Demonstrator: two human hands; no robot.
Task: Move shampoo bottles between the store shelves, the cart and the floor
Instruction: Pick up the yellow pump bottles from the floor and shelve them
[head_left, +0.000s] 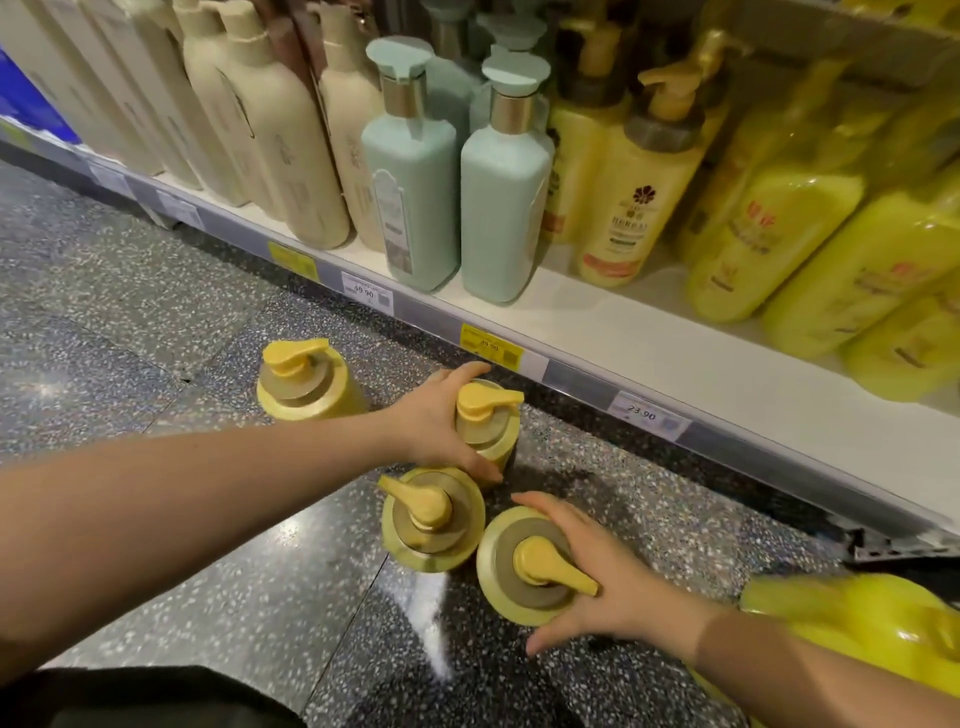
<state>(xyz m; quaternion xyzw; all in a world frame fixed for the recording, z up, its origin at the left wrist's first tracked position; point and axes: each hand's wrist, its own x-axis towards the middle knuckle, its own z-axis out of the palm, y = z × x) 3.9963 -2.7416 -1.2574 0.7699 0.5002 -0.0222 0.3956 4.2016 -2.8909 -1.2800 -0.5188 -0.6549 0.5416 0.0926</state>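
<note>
Shampoo bottles (431, 519) upright on store floor (130, 312).
Left grip (441, 421) clasps far bottle (485, 439), right grip (613, 592) near bottle (504, 561); probably heavy, smooth-walled: grasp shoulder, not pump.

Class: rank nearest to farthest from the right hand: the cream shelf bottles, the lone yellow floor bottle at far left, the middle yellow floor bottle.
From the right hand:
1. the middle yellow floor bottle, just to its left.
2. the lone yellow floor bottle, far left, standing apart.
3. the cream shelf bottles, up on the shelf, beyond the lone one.
</note>
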